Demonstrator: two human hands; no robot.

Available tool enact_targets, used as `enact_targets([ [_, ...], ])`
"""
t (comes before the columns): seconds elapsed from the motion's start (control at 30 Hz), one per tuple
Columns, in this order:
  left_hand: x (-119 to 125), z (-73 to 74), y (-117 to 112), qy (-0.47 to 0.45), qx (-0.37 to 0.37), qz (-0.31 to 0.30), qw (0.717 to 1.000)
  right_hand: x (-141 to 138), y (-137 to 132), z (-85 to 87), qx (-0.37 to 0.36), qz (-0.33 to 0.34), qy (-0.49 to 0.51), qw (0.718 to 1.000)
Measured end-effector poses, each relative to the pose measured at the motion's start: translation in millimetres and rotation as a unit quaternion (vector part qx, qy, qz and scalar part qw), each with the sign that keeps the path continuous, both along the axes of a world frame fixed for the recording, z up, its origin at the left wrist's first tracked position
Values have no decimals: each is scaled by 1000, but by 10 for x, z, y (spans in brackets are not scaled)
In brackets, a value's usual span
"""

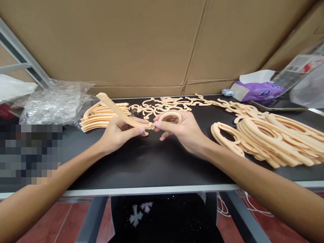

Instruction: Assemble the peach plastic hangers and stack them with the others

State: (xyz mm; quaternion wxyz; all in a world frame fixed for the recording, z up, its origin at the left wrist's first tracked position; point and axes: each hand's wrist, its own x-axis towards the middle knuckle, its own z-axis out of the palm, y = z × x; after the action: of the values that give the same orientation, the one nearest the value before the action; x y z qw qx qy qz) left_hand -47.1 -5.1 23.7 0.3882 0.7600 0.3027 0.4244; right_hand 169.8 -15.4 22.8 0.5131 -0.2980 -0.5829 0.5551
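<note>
My left hand [118, 131] is closed around a peach plastic hanger body [118, 111] that tilts up and to the left over the black table [141, 162]. My right hand [182, 130] pinches a curved peach hook piece [170, 116], whose end meets the hanger's tip at a joint [151, 126] between my two hands. Both hands hover just above the table's middle.
A stack of hanger bodies [97, 118] lies at the back left, loose hook pieces [167, 103] along the back, and a large pile of hangers [268, 138] at the right. Clear plastic wrap [55, 101], a tissue pack [260, 89] and a phone [278, 105] sit near the cardboard wall [141, 44].
</note>
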Motion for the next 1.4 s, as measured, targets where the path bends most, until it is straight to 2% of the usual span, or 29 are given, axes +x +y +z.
enact_targets([
  [0.2,-48,-70,46,-55,-72,-14,996,7,10,-4,0,-5,-7,1000],
  [0.37,-43,-50,38,-64,-109,-35,991,-2,2,6,-14,-2,6,1000],
  [0.6,-24,-9,11,-72,-157,-56,983,-20,-3,-8,-117,43,90,988],
  [0.7,-31,-14,12,-79,-168,-58,981,-20,-4,1,-109,57,93,988],
  [0.87,-45,-29,16,-61,-165,-46,983,-20,-23,41,-93,28,50,994],
  [1.03,4,-24,-4,-42,-156,-78,984,-45,-50,49,-110,29,49,992],
  [1.13,34,-19,-16,-35,-151,-89,984,-60,-43,20,-79,6,6,997],
  [1.27,30,-18,-15,-39,-148,-82,985,-58,-19,-22,20,-34,-68,997],
  [1.4,1,-26,-1,-32,-153,-71,985,-46,-6,-38,47,-15,-89,995],
])
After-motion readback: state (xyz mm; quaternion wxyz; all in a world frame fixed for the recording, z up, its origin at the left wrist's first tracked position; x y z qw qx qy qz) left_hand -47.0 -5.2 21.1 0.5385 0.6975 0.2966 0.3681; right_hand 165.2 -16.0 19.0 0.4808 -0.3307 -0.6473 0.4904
